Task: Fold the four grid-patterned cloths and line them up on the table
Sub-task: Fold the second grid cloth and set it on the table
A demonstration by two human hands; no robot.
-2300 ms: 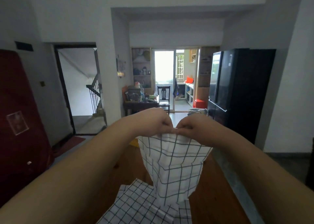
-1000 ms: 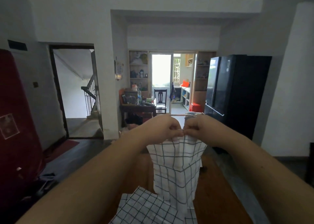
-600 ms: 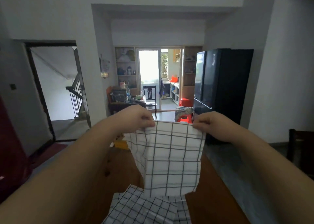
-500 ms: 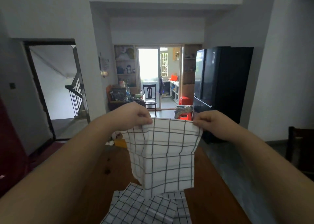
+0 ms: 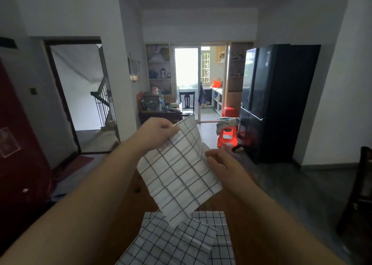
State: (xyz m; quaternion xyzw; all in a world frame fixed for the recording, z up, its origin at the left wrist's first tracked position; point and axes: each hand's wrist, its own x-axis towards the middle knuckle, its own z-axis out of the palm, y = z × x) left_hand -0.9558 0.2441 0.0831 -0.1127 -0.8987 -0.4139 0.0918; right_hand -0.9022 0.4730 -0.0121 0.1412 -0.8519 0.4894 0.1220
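A white cloth with a wide dark grid [image 5: 179, 176] hangs tilted in the air in front of me. My left hand [image 5: 159, 133] pinches its upper corner. Lower down, my right hand [image 5: 220, 163] sits at the cloth's right edge with curled fingers; I cannot see whether they grip it. The cloth's bottom tip dangles over two finer-grid cloths, one [image 5: 173, 244] overlapping the other [image 5: 222, 248], lying flat on the brown wooden table [image 5: 247, 224].
A black fridge [image 5: 279, 103] stands ahead on the right, with a red plastic stool [image 5: 227, 137] beside it. A dark chair [image 5: 360, 190] is at the right edge and a red panel [image 5: 22, 144] at the left. An open doorway [image 5: 84, 95] shows stairs.
My hands moved apart from a joined pinch and spread the cloth's top edge. Now my right hand has dropped lower along the right side and the cloth hangs cornerwise from my left hand.
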